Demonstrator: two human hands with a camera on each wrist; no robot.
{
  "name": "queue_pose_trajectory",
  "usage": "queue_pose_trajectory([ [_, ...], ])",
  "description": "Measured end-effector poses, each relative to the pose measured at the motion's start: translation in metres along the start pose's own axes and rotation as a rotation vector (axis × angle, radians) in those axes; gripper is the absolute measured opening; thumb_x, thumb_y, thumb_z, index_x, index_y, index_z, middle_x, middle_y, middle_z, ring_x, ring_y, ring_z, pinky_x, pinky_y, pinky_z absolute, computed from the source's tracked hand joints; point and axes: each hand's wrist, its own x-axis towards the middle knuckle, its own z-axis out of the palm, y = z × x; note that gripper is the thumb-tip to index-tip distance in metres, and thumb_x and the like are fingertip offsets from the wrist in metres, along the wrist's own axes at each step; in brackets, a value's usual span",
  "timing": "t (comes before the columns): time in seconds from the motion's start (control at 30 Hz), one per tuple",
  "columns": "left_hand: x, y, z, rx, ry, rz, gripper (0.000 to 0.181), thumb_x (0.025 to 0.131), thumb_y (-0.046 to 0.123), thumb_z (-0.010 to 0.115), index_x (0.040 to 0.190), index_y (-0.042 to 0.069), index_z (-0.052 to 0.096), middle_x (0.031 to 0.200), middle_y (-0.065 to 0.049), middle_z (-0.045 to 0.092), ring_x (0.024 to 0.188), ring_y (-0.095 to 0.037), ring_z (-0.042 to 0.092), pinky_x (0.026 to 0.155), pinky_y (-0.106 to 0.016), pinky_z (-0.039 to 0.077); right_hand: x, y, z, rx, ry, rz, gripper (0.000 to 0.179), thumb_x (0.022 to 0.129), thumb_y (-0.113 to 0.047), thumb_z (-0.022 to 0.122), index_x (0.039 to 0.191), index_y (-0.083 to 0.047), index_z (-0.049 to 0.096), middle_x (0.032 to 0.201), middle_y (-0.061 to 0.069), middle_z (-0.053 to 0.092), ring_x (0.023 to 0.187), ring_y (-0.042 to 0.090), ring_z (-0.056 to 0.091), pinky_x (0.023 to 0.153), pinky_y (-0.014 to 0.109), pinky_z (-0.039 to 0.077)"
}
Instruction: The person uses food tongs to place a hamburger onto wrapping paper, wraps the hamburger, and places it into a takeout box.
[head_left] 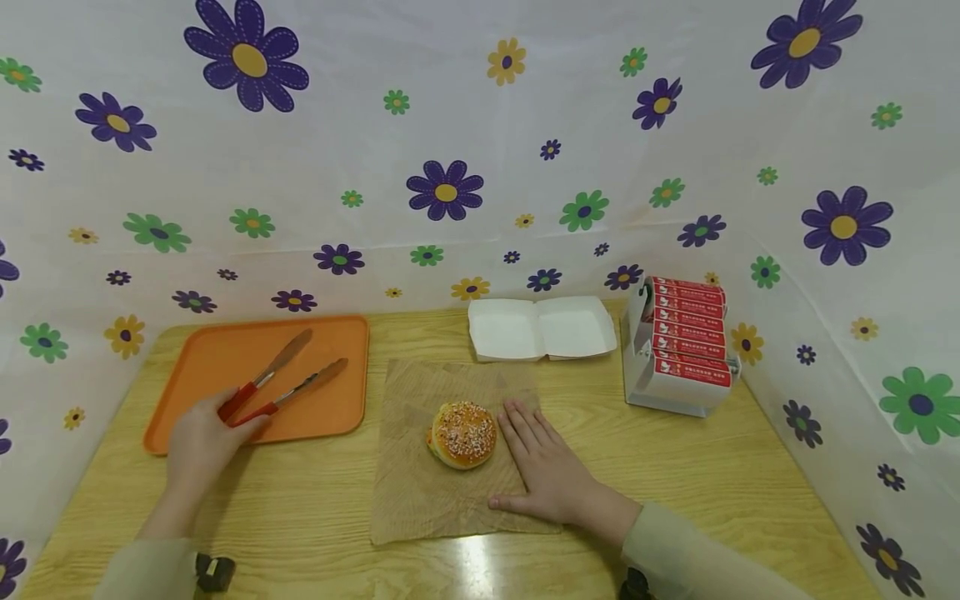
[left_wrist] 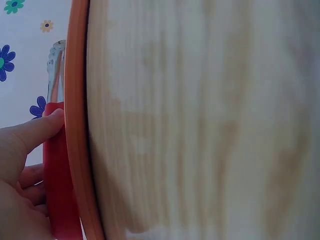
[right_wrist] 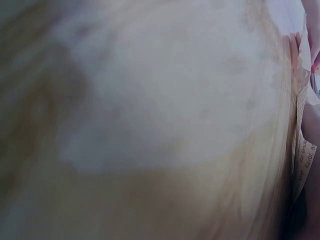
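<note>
Tongs (head_left: 240,400) lie across the tray (head_left: 202,358) at the left, their tips pointing away from the person and spread apart; whether they rest on the tray or are held just above it, I cannot tell. The step in hand seems to be handling the tongs at the tray while the paper (head_left: 420,508) is kept flat. To do it well, I would keep thumb and fingers on the red handles, let the two arms spring apart evenly, and lift or lower them without catching the tray's rim — the near handle passes close to it. A steady, light press on the paper should do; a hard push could shift it, and the burger (head_left: 465,433) with it. As for the hands: the left hand (head_left: 201,437) is clamped on the tongs, thumb along one handle and fingers about the other, the grip loose enough that the arms stand well apart. The right hand (head_left: 551,479) grips nothing — its fingers are straight and the palm lies flat on the paper's right part, thumb held out, fingertips just beside the burger. The right wrist view is mostly blurred and adds little about that contact.
</note>
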Motion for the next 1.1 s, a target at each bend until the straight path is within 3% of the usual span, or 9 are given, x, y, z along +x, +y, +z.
queue_pose_trajectory([
  [0.17, 0.003, 0.0, 0.001, -0.004, -0.001, -0.005, 0.078, 0.09, 0.036, 0.087, 0.14, -0.016, 0.057, 0.129, -0.042, 0.064, 0.106, -0.056, 0.064, 0.084, -0.065, 0.056, 0.0, 0.0, 0.001, -0.009, -0.004, 0.0, 0.12, 0.092, -0.08, 0.057, 0.169, 0.001, 0.013, 0.178, 0.022, 0.008, 0.167, 0.038, 0.008, 0.136, 0.055, 0.018],
  [0.33, 0.006, 0.011, 0.0, -0.05, 0.073, 0.007, 0.062, 0.095, 0.027, 0.082, 0.138, -0.013, 0.061, 0.129, -0.038, 0.067, 0.113, -0.056, 0.064, 0.091, -0.067, 0.055, 0.0, 0.0, 0.0, -0.015, -0.01, 0.002, 0.121, 0.092, -0.081, 0.056, 0.169, 0.001, 0.012, 0.178, 0.022, 0.007, 0.167, 0.038, 0.008, 0.136, 0.054, 0.018],
  [0.43, 0.008, 0.024, -0.001, -0.077, 0.127, 0.027, 0.049, 0.096, 0.021, 0.079, 0.134, -0.009, 0.067, 0.126, -0.035, 0.07, 0.112, -0.054, 0.066, 0.088, -0.063, 0.056, 0.001, 0.0, 0.0, -0.008, -0.01, 0.004, 0.121, 0.092, -0.081, 0.057, 0.169, 0.001, 0.012, 0.178, 0.022, 0.007, 0.167, 0.038, 0.008, 0.136, 0.054, 0.017],
  [0.57, 0.012, 0.042, 0.002, -0.155, 0.161, 0.039, 0.038, 0.097, 0.018, 0.078, 0.126, -0.005, 0.074, 0.119, -0.03, 0.076, 0.109, -0.05, 0.071, 0.081, -0.035, 0.056, 0.0, -0.001, -0.001, 0.001, -0.018, 0.007, 0.121, 0.092, -0.08, 0.057, 0.169, 0.001, 0.012, 0.178, 0.022, 0.006, 0.167, 0.038, 0.007, 0.136, 0.054, 0.016],
  [0.67, 0.015, 0.054, 0.009, -0.241, 0.144, 0.037, 0.033, 0.099, 0.017, 0.076, 0.124, -0.004, 0.076, 0.118, -0.027, 0.077, 0.109, -0.046, 0.072, 0.078, -0.009, 0.044, 0.001, -0.001, -0.001, -0.002, -0.024, 0.01, 0.121, 0.092, -0.08, 0.056, 0.169, 0.001, 0.011, 0.178, 0.022, 0.005, 0.167, 0.038, 0.006, 0.136, 0.054, 0.014],
  [0.83, 0.018, 0.074, 0.026, -0.353, 0.102, 0.036, 0.031, 0.101, 0.015, 0.075, 0.125, -0.005, 0.075, 0.121, -0.027, 0.076, 0.112, -0.045, 0.072, 0.077, 0.008, 0.036, 0.001, -0.001, -0.001, -0.004, -0.026, 0.013, 0.12, 0.093, -0.08, 0.056, 0.169, 0.001, 0.011, 0.179, 0.022, 0.005, 0.167, 0.037, 0.006, 0.136, 0.054, 0.014],
  [1.0, 0.02, 0.093, 0.042, -0.377, 0.114, 0.035, 0.03, 0.099, 0.013, 0.076, 0.122, -0.006, 0.076, 0.121, -0.027, 0.077, 0.113, -0.043, 0.075, 0.077, 0.006, 0.04, 0.001, -0.001, -0.002, 0.005, -0.019, 0.007, 0.12, 0.092, -0.079, 0.057, 0.169, 0.002, 0.013, 0.178, 0.022, 0.006, 0.167, 0.038, 0.007, 0.136, 0.055, 0.016],
  [1.1, 0.019, 0.103, 0.049, -0.378, 0.108, 0.043, 0.029, 0.1, 0.013, 0.075, 0.123, -0.005, 0.076, 0.121, -0.026, 0.077, 0.112, -0.042, 0.074, 0.087, -0.017, 0.058, 0.001, -0.001, -0.002, 0.005, -0.019, 0.009, 0.12, 0.092, -0.079, 0.057, 0.169, 0.002, 0.014, 0.178, 0.022, 0.007, 0.167, 0.038, 0.008, 0.136, 0.055, 0.017],
])
